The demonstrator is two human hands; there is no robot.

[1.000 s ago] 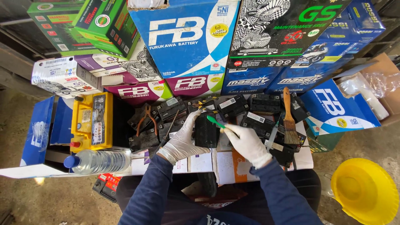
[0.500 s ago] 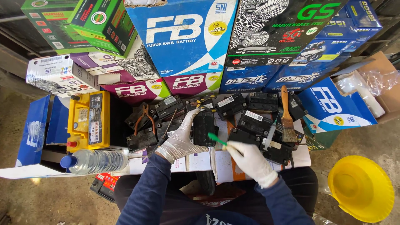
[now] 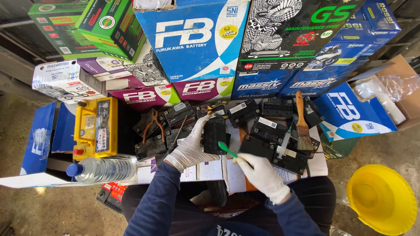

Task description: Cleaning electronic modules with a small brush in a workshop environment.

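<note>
Black battery (image 3: 215, 133) is gripped upright by the gloved left hand (image 3: 190, 150). A green toothbrush (image 3: 227, 150) is pinched in the right hand (image 3: 260, 172), just beside it. A paintbrush (image 3: 302, 120) lies on batteries nearby.

Battery workshop: stacked battery boxes (image 3: 197, 39), loose black batteries (image 3: 271, 131), pliers (image 3: 154, 124), brush (image 3: 302, 126), dirty floor.

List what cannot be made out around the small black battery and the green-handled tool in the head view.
- Green-handled tool: its working end is hidden inside the gloved right hand.
- Small black battery: its left side is covered by the gloved left hand.
- Yellow plastic bowl: cut off by the right edge.
- Clear plastic bottle: its contents cannot be told.
</note>
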